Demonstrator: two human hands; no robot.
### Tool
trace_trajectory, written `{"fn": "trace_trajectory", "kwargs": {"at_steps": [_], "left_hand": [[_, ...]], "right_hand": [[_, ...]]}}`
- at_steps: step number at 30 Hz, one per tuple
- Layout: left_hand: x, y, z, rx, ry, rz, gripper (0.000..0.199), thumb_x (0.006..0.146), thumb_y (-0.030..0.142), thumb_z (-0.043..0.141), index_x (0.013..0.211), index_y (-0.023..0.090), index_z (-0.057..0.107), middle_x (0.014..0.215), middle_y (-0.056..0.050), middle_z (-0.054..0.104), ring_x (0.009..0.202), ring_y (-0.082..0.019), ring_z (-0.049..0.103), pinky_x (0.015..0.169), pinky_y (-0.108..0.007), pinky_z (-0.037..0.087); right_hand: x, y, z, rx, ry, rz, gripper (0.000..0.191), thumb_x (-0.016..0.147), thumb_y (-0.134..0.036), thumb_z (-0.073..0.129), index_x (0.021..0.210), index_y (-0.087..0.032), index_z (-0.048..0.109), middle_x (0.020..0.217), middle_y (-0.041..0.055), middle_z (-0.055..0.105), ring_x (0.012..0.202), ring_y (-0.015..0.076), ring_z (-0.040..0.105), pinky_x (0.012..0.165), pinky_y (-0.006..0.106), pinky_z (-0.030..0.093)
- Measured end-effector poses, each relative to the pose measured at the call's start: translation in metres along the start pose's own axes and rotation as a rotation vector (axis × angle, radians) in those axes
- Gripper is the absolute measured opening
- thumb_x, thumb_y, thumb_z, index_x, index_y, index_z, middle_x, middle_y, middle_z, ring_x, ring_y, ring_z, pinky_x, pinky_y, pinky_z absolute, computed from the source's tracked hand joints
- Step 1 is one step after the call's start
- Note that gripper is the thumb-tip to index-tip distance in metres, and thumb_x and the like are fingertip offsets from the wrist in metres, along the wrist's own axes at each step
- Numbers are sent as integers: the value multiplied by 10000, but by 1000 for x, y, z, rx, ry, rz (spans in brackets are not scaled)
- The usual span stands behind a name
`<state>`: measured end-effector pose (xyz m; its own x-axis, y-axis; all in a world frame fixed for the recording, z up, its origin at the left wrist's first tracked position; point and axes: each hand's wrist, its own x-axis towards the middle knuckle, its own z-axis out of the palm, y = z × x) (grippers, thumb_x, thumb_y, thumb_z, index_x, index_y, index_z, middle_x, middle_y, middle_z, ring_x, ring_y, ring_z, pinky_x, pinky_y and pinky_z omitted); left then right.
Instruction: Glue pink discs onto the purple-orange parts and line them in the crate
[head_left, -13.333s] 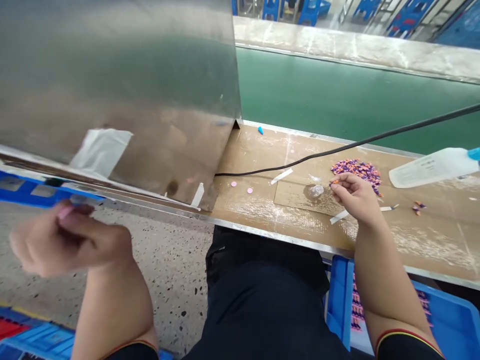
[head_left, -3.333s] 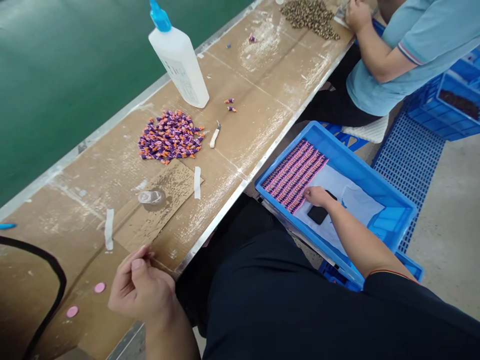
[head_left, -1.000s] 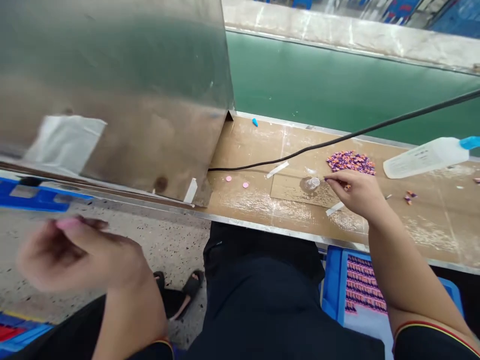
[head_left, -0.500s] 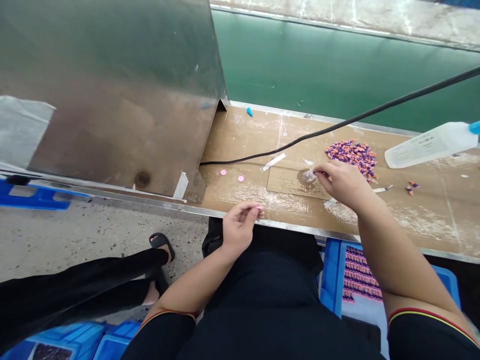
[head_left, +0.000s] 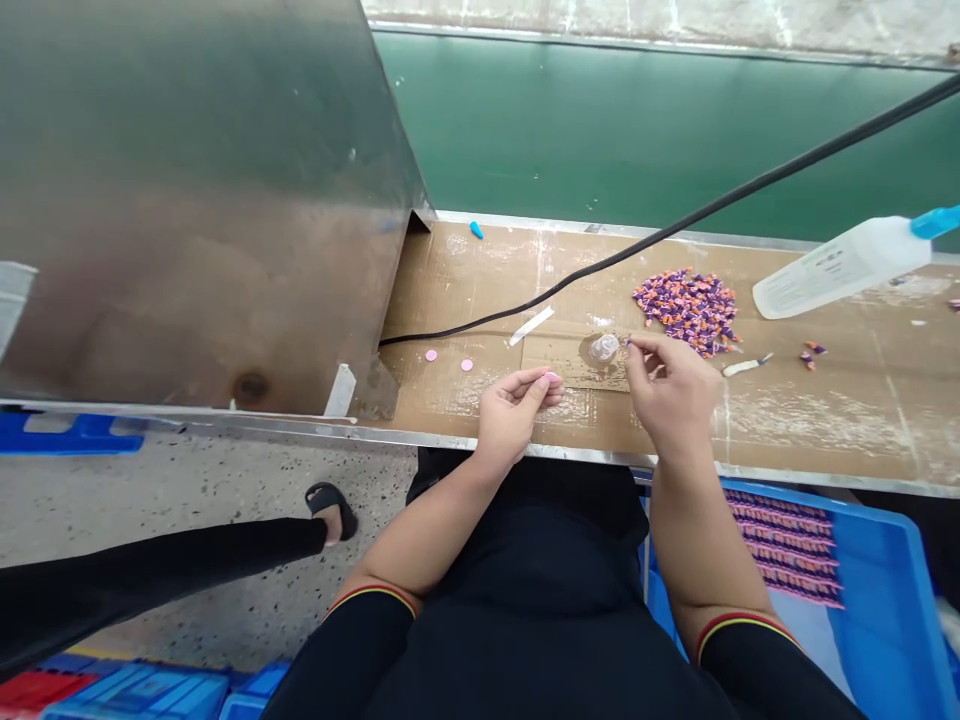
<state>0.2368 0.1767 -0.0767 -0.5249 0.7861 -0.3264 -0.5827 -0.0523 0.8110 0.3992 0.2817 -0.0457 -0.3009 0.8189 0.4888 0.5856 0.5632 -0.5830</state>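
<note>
A small pink disc (head_left: 551, 377) is pinched between the fingertips of the left hand (head_left: 517, 415), just above the front edge of the counter (head_left: 825, 420). The right hand (head_left: 670, 390) is closed in a pinch on a tiny purple piece (head_left: 627, 342), just beside a clear plastic cup (head_left: 604, 348) on a cardboard sheet (head_left: 570, 372). A heap of purple-and-orange pieces (head_left: 686, 312) lies behind it

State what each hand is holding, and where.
The left hand pinches a small flat pink disc in its fingers; the right hand pinches a tiny purple piece at its fingertips.
</note>
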Motion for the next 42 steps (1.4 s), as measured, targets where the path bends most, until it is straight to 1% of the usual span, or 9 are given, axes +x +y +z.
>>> {"fn": "trace_trajectory", "kwargs": {"at_steps": [5,10,12,18,22,29,34,37,42], "left_hand": [[0,0,6,87,-8,80,558,634,629,1040,847,155,839,858,-112,852,789,-198,843,821,-306,723],[-7,-2,3,185,-97,225,424,768,574,991,866,187,850,1013,-125,871,981,-224,861,942,-326,711],[-7,-4,2,158,-100,221,394,766,555,1000,870,202,860,999,-107,872,953,-214,856,927,-330,711],[-5,-16,0,-48,-82,29,452,670,605,1044,908,259,879,981,-49,860,918,-189,817,922,-354,691],[-5,-20,-1,-86,-87,2,413,661,607,1050,853,285,878,961,-22,845,920,-156,786,887,-294,655],[-4,-22,-3,-33,-78,11,435,652,652,1037,859,306,874,997,-13,846,955,-166,784,919,-315,659],[-5,-23,-3,-46,-73,32,397,661,622,1043,852,314,880,972,-7,854,924,-146,793,888,-279,660],[-6,-25,-2,-11,-49,86,388,685,631,1028,862,317,883,951,-11,860,914,-152,807,896,-294,674],[-8,-33,0,91,8,252,419,743,666,981,914,294,887,1006,-47,871,1000,-221,837,1004,-402,691]], "right_hand": [[-37,-28,21,599,-31,163,150,1045,-379,705,1038,-237,753,920,58,845,747,209,829,667,314,694],[-53,-39,34,729,-44,221,186,1061,-413,711,1043,-236,765,979,67,859,773,201,840,746,323,730],[-52,-41,35,752,-24,201,152,1061,-374,713,1058,-240,783,1006,65,862,803,200,842,764,327,728],[-51,-50,37,581,65,156,107,1017,-312,733,1058,-260,818,994,60,859,865,222,821,771,383,705],[-52,-52,39,489,124,44,118,1033,-246,716,1049,-281,828,1009,53,870,878,230,827,812,418,702],[-52,-46,41,406,117,-12,122,1035,-267,726,1055,-305,840,993,48,872,852,249,833,822,452,711],[-51,-44,41,390,144,-54,110,1039,-254,733,1037,-300,833,978,40,873,827,233,829,786,423,700],[-52,-45,40,390,144,-47,113,1034,-248,739,1039,-302,838,972,38,872,833,237,830,793,427,702],[-54,-45,37,368,69,5,124,1035,-275,729,1036,-307,850,987,47,870,875,256,840,851,456,715]]}}
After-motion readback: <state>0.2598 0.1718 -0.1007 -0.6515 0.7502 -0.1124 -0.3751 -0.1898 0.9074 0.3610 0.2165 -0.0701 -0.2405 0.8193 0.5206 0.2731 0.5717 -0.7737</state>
